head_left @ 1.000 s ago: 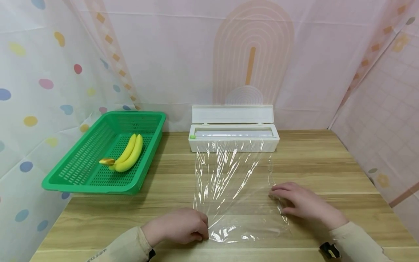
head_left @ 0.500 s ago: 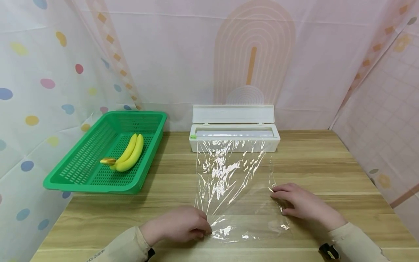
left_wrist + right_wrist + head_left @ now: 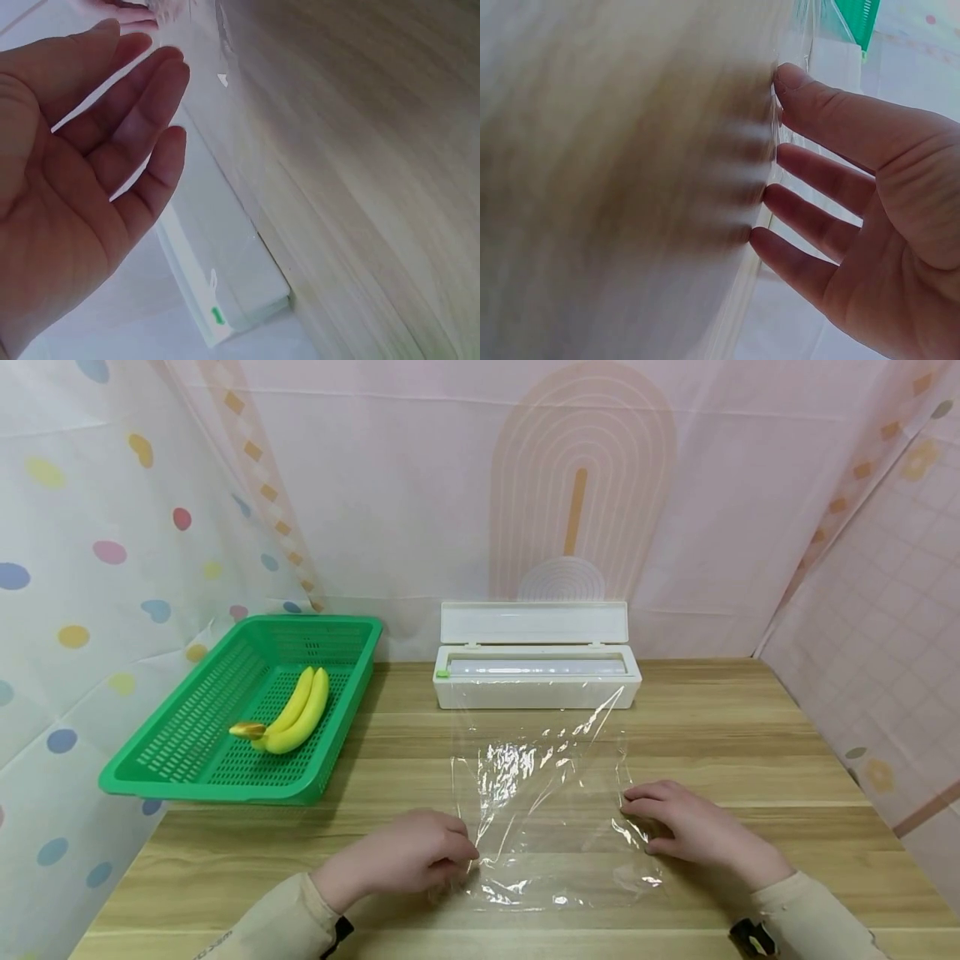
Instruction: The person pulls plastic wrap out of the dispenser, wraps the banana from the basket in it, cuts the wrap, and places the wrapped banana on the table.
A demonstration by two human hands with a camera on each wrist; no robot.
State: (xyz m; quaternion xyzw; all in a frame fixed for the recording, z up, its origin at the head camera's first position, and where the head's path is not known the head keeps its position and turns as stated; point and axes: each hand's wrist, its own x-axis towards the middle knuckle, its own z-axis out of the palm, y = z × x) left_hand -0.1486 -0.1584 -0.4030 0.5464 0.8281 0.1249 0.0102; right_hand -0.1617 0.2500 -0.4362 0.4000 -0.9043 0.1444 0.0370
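A sheet of clear cling film (image 3: 555, 810) lies drawn out over the table from a white dispenser box (image 3: 537, 695), whose lid is raised. At the sheet's near left edge is my left hand (image 3: 405, 853). The left wrist view shows its fingers (image 3: 161, 94) loosely bent, with thumb and fingertips apart and nothing gripped. My right hand (image 3: 697, 827) rests along the film's right edge. In the right wrist view its fingertips (image 3: 776, 196) touch down at the surface, spread and fairly straight. The film's exact edge under them is hard to see.
To the left stands a green plastic basket (image 3: 315, 789) holding two joined yellow bananas (image 3: 300, 718). Behind the dispenser hangs a patterned cloth backdrop (image 3: 390, 510). A wooden table (image 3: 720, 727) carries everything.
My left hand has shifted slightly up and left from the film's near left corner, and its grip has loosened. The film's creases have slackened and lie flatter. My right hand has barely moved.
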